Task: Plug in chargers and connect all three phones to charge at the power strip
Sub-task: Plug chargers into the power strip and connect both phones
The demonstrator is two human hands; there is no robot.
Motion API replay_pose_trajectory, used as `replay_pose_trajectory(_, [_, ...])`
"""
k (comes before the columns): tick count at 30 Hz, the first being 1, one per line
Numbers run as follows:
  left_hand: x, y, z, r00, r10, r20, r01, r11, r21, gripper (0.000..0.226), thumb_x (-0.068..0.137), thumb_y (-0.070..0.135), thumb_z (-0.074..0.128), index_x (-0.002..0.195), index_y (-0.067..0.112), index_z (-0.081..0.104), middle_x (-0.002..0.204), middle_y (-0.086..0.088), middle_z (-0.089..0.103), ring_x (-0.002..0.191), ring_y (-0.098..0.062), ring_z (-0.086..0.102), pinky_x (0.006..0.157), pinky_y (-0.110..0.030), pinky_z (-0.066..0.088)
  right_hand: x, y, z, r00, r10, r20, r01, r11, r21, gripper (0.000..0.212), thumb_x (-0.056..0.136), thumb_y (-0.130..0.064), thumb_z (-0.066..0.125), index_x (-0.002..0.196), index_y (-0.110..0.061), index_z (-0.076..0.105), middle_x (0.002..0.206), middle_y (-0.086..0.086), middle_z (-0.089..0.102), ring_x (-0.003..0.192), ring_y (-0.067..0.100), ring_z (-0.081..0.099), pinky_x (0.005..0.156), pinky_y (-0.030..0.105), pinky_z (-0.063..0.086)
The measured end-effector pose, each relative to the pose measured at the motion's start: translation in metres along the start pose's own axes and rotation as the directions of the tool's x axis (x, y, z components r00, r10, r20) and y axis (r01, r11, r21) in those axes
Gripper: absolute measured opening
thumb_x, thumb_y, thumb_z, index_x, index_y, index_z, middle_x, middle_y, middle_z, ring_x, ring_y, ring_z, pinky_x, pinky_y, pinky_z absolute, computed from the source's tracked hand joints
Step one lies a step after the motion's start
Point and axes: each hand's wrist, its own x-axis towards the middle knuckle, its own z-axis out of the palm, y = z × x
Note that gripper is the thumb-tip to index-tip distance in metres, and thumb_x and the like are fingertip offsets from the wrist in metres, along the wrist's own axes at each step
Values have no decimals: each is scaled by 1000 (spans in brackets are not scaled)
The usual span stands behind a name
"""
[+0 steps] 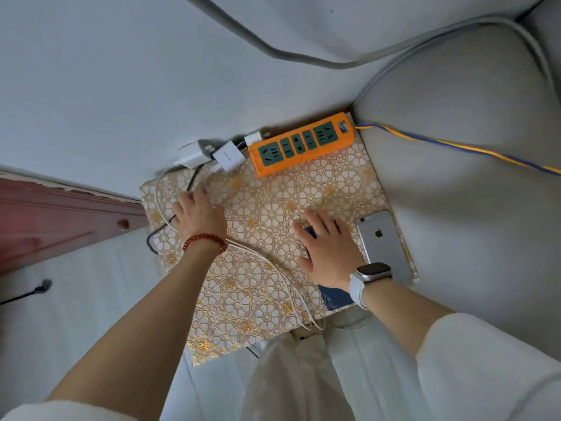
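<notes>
The orange power strip [302, 144] lies at 12 o'clock on the patterned surface [267, 214], sockets empty; 3 white chargers [227, 156] sit at 11; left hand [198, 215] fingers curl around cables [170, 220]; right hand [329, 250] rests with fingers spread on a blue phone [337, 297]; a silver phone [384, 238] lies at 3.

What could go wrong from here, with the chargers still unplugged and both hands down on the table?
1. The silver phone lies along the table's right edge; a nudge from the right hand, resting on the blue phone beside it, might tip it off.
2. The white cable runs under the left hand and hangs off the near edge; tugging it may drag the white chargers around.
</notes>
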Motion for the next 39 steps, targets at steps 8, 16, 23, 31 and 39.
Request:
replay_pose_trajectory(8, [-13,6,-14,994,83,-67,-105,894,-436,17,89,22,51,98,9,58,89,-8,65,79,-23,60,69,-31,48,5,-2,-12,996,52,73,-56,997,58,62,87,-36,47,140,-24,18,155,3,6,142,28,4,116,49,11])
replay_pose_trajectory(16, [-58,13,-53,939,341,-40,-272,667,-693,9,86,9,55,85,15,61,68,12,58,51,8,54,51,-7,42,15,-19,-58,967,13,-255,92,914,395,82,84,-24,61,144,-28,6,141,8,33,116,23,46,68,34,53])
replay_pose_trajectory(23, [-86,35,-66,965,243,-97,-233,630,-741,9,84,13,59,80,21,63,75,17,60,57,9,53,52,-4,39,-2,-27,-66,980,-154,-123,196,810,553,49,85,-26,55,129,-20,34,94,-22,37,76,-6,38,69,19,28])
replay_pose_trajectory(31, [-103,72,-62,970,242,-36,-192,660,-727,4,80,21,65,78,24,67,64,11,60,51,6,50,50,-6,40,0,15,-89,918,-117,-380,258,902,345,34,84,-40,59,96,-9,51,91,3,50,61,15,46,48,25,37])
replay_pose_trajectory(39, [-122,57,-33,971,163,174,12,696,-718,16,85,21,57,72,24,64,48,7,47,41,-2,40,44,-15,38,50,103,-146,878,250,-409,8,846,533,27,87,-27,53,109,-10,55,103,16,65,93,36,61,75,34,47])
